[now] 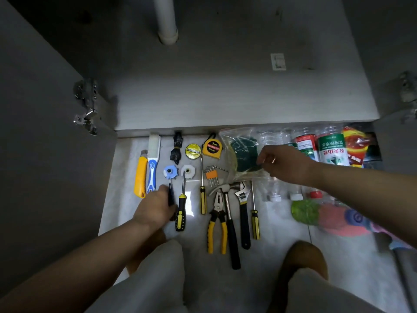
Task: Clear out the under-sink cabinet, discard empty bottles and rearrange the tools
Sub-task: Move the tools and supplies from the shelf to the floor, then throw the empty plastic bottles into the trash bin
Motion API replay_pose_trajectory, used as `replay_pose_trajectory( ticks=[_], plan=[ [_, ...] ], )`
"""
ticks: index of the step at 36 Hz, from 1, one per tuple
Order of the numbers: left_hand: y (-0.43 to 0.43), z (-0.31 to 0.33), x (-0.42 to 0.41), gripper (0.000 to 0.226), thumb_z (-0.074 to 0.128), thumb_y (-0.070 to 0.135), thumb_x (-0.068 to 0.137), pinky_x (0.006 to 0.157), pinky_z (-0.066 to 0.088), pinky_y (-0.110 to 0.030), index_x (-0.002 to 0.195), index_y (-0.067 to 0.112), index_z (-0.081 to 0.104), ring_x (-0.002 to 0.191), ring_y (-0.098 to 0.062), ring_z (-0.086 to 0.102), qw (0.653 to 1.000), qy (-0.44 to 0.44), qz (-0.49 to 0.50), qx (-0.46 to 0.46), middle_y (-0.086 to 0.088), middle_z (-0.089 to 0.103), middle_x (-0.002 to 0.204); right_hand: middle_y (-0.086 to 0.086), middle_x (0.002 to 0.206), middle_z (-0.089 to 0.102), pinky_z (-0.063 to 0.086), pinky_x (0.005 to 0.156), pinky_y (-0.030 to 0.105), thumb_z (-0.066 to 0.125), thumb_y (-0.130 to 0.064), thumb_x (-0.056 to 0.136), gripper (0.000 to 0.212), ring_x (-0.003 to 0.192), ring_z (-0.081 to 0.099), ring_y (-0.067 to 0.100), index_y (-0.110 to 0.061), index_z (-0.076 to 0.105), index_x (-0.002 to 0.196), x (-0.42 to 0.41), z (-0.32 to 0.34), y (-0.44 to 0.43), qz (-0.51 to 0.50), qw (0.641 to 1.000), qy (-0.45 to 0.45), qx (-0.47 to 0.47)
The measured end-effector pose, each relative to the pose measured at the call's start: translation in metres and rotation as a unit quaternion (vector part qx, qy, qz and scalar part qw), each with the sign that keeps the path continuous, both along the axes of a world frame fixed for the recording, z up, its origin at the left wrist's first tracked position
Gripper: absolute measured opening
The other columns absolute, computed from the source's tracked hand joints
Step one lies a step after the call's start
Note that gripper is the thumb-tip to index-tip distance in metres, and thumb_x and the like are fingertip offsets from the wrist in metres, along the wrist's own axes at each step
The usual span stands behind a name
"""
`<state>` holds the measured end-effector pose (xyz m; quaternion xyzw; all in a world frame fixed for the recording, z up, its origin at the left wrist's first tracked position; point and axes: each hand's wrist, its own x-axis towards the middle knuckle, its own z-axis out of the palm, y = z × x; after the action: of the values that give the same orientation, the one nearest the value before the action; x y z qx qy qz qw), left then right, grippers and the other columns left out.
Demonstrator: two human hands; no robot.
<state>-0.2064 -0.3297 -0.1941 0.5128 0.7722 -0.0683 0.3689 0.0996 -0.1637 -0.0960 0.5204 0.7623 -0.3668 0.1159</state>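
- We find the under-sink cabinet (225, 91) with both doors open and its floor bare of stored items; the white drain pipe (167, 21) stands at the back.
- On the floor tiles (126, 177) in front, at far left, lie a yellow utility knife (140, 177) and a blue-and-white brush (152, 170), side by side, long axes running away from the person.
- The left hand (155, 208) is next. Its fingers (163, 190) are curled around the dark handle of a screwdriver (170, 190) whose shaft points toward the cabinet, tip at a blue plastic fitting (169, 171). We judge the grip closed on the handle, though the palm hides the contact.
- Just right of it lies a yellow-and-black screwdriver (181, 211), parallel, its tip near a white fitting (187, 170).
- Further right, in a row: a slim screwdriver (203, 199), hex keys (211, 175), pliers (216, 222), a hammer (230, 227), an adjustable wrench (243, 218) and 1 more screwdriver (255, 218). A tape roll (193, 151) and tape measure (212, 147) sit nearer the cabinet.
- The right hand (286, 163) pinches the edge of a clear bag (243, 154) holding something dark green; fingers closed on the plastic.
- Behind and right of that hand lie plastic bottles (334, 152).
- Judgement: the tool in the left hand lies lengthwise toward the cabinet, so the left arm is the nearer one for returning it; the bag falls to the right.
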Motion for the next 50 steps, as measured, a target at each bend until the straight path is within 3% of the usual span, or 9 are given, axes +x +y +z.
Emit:
replay_pose_trajectory(
  ticks=[7, 14, 19, 25, 30, 36, 42, 47, 50],
  plan=[
    [0.065, 0.049, 0.018, 0.032, 0.047, 0.053, 0.098, 0.069, 0.046, -0.031, 0.081, 0.026, 0.052, 0.085, -0.019, 0.06, 0.981, 0.029, -0.159, -0.105, 0.0, 0.059, 0.087, 0.006, 0.099, 0.068, 0.049, 0.075, 0.031, 0.051, -0.023, 0.1, 0.02, 0.088, 0.064, 0.024, -0.018, 0.063, 0.084, 0.042, 0.007, 0.024, 0.024, 0.991, -0.133, 0.004],
    [0.151, 0.129, 0.092, 0.03, 0.055, 0.039, 0.101, 0.081, 0.048, -0.027, 0.119, 0.017, 0.064, 0.1, -0.017, 0.061, 0.912, -0.045, -0.39, -0.121, 0.0, 0.067, 0.113, 0.026, 0.136, 0.049, 0.047, 0.101, 0.043, 0.073, -0.033, 0.087, 0.064, 0.127, 0.048, 0.04, -0.005, 0.046, 0.137, 0.091, 0.011, 0.03, -0.167, 0.957, -0.221, 0.084],
    [0.198, 0.141, 0.144, 0.023, 0.057, 0.034, 0.101, 0.095, 0.052, -0.039, 0.115, 0.017, 0.065, 0.107, -0.025, 0.064, 0.921, -0.033, -0.388, -0.027, -0.004, 0.069, 0.117, 0.025, 0.158, 0.019, 0.038, 0.114, 0.051, 0.078, -0.048, 0.082, 0.107, 0.145, 0.028, 0.043, -0.004, 0.013, 0.156, 0.123, 0.007, 0.037, -0.278, 0.921, -0.269, 0.036],
    [0.212, 0.119, 0.192, 0.012, 0.058, 0.027, 0.1, 0.092, 0.056, -0.042, 0.105, 0.021, 0.067, 0.099, -0.021, 0.066, 0.953, -0.174, -0.25, -0.005, -0.003, 0.07, 0.109, 0.022, 0.144, 0.05, 0.049, 0.105, 0.044, 0.077, -0.056, 0.08, 0.117, 0.131, 0.052, 0.037, 0.006, 0.011, 0.155, 0.137, -0.016, 0.038, -0.321, 0.92, -0.222, -0.036],
    [0.2, 0.101, 0.213, 0.014, 0.064, 0.026, 0.098, 0.073, 0.059, -0.032, 0.11, 0.02, 0.067, 0.092, -0.019, 0.071, 0.95, -0.27, -0.155, -0.012, -0.004, 0.069, 0.109, 0.014, 0.122, 0.061, 0.053, 0.085, 0.036, 0.079, -0.041, 0.084, 0.097, 0.114, 0.062, 0.032, 0.003, 0.023, 0.149, 0.135, -0.028, 0.036, -0.363, 0.915, -0.172, -0.035],
    [0.202, 0.094, 0.226, 0.042, 0.077, 0.028, 0.09, 0.087, 0.061, -0.047, 0.125, 0.021, 0.055, 0.096, -0.027, 0.072, 0.947, -0.292, -0.118, -0.058, -0.01, 0.065, 0.117, 0.006, 0.086, 0.061, 0.045, 0.054, 0.025, 0.081, -0.034, 0.079, 0.051, 0.072, 0.062, 0.022, -0.01, 0.056, 0.117, 0.133, -0.017, 0.033, -0.413, 0.903, -0.088, -0.08],
    [0.207, 0.103, 0.244, 0.073, 0.088, 0.034, 0.077, 0.058, 0.056, -0.022, 0.137, 0.028, 0.046, 0.081, -0.006, 0.071, 0.928, -0.351, -0.111, -0.051, 0.008, 0.07, 0.105, 0.008, 0.104, 0.064, 0.052, 0.083, 0.039, 0.08, -0.024, 0.077, 0.039, 0.09, 0.061, 0.023, -0.021, 0.055, 0.108, 0.128, -0.002, 0.028, -0.464, 0.872, 0.054, -0.149],
    [0.204, 0.101, 0.257, 0.089, 0.089, 0.033, 0.076, 0.093, 0.055, -0.039, 0.146, 0.02, 0.036, 0.109, -0.021, 0.066, 0.927, -0.36, -0.1, -0.038, -0.002, 0.063, 0.129, 0.001, 0.103, 0.063, 0.044, 0.064, 0.029, 0.076, -0.021, 0.085, 0.033, 0.082, 0.056, 0.012, -0.025, 0.049, 0.103, 0.131, 0.009, 0.023, -0.443, 0.881, 0.078, -0.146],
    [0.2, 0.097, 0.26, 0.057, 0.088, 0.024, 0.079, 0.098, 0.055, -0.04, 0.121, 0.03, 0.05, 0.111, -0.021, 0.066, 0.91, -0.404, -0.086, -0.041, 0.0, 0.065, 0.12, -0.005, 0.1, 0.062, 0.038, 0.062, 0.024, 0.08, -0.015, 0.082, 0.055, 0.087, 0.056, 0.007, -0.023, 0.045, 0.123, 0.138, 0.014, 0.022, -0.413, 0.896, 0.088, -0.137]
  ],
)
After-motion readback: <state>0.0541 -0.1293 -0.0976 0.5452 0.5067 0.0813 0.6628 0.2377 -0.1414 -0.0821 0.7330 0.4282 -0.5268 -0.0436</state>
